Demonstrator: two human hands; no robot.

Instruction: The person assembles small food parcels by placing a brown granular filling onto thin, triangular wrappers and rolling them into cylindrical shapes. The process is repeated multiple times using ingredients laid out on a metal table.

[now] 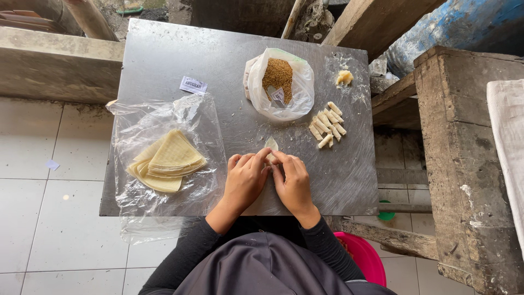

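Metal table [164, 60]: left hand [245, 180] and right hand [292, 183] at its near edge, both pinching one pastry wrapper [271, 145]. Wrapper stack [166, 161] on plastic sheet [191, 114], left. Crumb bag [279, 82] behind. Finished rolls [327, 124] and filling lump [344, 78], right rear.
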